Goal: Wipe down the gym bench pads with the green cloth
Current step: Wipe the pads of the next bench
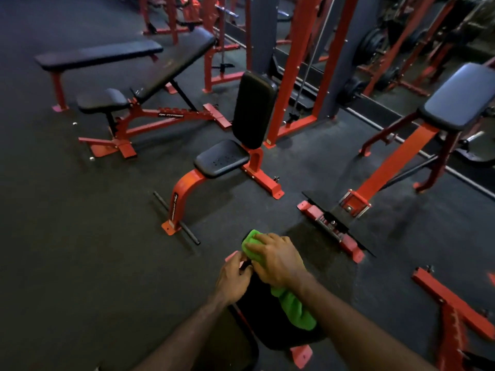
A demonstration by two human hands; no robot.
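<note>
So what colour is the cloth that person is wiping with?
Bright green. The cloth shows best in the head view, held under the right hand.

red rack frames (300, 65), weight plates (373, 45), dark floor (80, 236)

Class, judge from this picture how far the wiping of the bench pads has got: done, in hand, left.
Done: nothing shows as finished; no pad looks visibly wiped. In hand: the right hand presses the green cloth on the near black pad, and the left hand holds its end. Left: the upright seat, incline bench and flat bench stand untouched.
</note>
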